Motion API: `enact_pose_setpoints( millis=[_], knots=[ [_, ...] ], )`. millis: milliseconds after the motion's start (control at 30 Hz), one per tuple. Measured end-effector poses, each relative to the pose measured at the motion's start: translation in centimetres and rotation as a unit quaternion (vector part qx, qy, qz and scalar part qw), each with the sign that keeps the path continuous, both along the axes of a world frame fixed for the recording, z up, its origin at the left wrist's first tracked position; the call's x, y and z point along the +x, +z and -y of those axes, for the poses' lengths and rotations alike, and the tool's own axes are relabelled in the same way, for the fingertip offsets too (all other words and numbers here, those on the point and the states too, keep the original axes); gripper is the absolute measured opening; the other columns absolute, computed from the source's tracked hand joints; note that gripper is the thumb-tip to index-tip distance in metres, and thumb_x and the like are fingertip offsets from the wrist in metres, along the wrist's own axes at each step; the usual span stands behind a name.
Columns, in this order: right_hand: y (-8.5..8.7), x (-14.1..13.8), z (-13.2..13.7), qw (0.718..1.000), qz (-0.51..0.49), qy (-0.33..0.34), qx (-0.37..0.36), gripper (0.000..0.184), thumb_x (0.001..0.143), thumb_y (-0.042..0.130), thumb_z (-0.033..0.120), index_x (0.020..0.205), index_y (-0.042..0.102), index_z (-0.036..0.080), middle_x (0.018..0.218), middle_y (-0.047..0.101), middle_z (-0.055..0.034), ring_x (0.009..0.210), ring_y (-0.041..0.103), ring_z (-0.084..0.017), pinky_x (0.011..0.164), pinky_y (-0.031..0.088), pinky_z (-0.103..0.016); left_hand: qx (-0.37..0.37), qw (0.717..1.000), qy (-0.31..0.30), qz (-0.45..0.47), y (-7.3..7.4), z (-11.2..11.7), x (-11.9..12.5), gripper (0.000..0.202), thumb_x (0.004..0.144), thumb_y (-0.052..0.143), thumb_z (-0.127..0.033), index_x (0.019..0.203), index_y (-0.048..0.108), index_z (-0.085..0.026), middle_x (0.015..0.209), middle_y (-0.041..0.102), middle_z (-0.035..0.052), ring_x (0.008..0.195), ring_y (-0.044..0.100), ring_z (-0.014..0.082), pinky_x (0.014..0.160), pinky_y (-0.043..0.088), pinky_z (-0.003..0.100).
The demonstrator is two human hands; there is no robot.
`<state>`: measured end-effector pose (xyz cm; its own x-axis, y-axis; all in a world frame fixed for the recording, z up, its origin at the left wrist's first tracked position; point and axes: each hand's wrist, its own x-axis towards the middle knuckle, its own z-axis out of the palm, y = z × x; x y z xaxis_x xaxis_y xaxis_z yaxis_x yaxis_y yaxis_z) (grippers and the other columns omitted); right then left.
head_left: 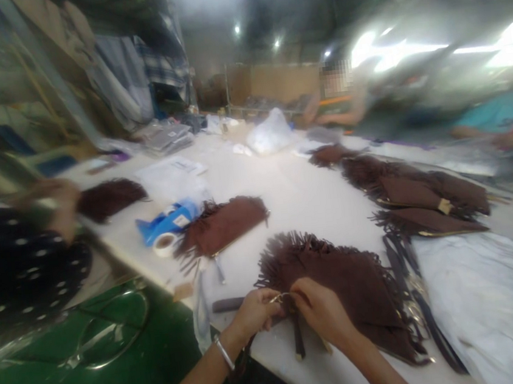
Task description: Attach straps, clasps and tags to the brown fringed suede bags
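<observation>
A dark brown fringed bag lies on the table in front of me, its zipper edge towards me. My left hand pinches a gold-coloured metal clasp at the bag's near left corner. A brown strap runs out to the left behind that hand. Close against it, my right hand is closed on a small metal ring at the same corner, mostly hidden by the fingers. Below the hands hangs a brown zipper pull tab.
Another fringed bag lies beside a blue tape dispenser and a white tape roll. More bags are piled on the right, near dark straps and white plastic sheets. Other people work around the table.
</observation>
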<state>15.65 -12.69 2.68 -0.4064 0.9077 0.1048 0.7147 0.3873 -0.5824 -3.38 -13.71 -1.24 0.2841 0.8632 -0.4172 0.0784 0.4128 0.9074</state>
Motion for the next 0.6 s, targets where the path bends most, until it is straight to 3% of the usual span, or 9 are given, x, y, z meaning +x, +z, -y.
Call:
enact_pose_setpoints(
  millis=[133,300,467,600],
  knots=[
    [0.0,-0.1,0.1,1.0,0.015,0.012,-0.001,0.015,0.092,0.044,0.021,0.084,0.057,0.022,0.083,0.06,-0.0001,0.073,0.056,-0.014,0.066,0.038,-0.023,-0.012,1.0,0.001,0.021,0.3,0.1,0.0,0.035,0.073,0.058,-0.035,0.1,0.066,-0.015,0.079,0.07,0.0048,0.037,0.044,0.0054,0.034,0.025,0.018],
    [0.1,0.0,0.1,0.999,0.021,0.024,-0.006,0.014,0.091,0.045,0.02,0.083,0.055,0.022,0.083,0.059,0.001,0.072,0.056,-0.013,0.066,0.037,-0.022,-0.031,0.996,0.049,0.063,0.5,0.3,0.3,0.04,0.08,0.05,-0.048,0.093,0.065,-0.014,0.075,0.07,0.0063,0.036,0.042,0.0066,0.035,0.026,0.02],
    [0.1,-0.1,0.0,0.999,0.038,0.033,-0.011,0.014,0.09,0.046,0.018,0.082,0.056,0.022,0.081,0.058,0.0013,0.071,0.056,-0.012,0.065,0.036,-0.021,-0.087,0.991,0.054,0.089,-0.4,0.1,0.3,0.04,0.074,0.057,-0.04,0.106,0.058,-0.015,0.071,0.07,0.0052,0.032,0.041,0.0066,0.034,0.024,0.019],
    [0.1,-0.2,-0.1,0.998,0.05,0.039,-0.013,0.015,0.091,0.045,0.019,0.083,0.057,0.022,0.082,0.058,0.0005,0.073,0.057,-0.013,0.066,0.036,-0.021,-0.089,0.99,0.036,0.108,-0.9,-0.1,0.1,0.038,0.071,0.063,-0.035,0.103,0.059,-0.015,0.077,0.071,0.0069,0.038,0.051,0.008,0.037,0.032,0.019]
  ],
)
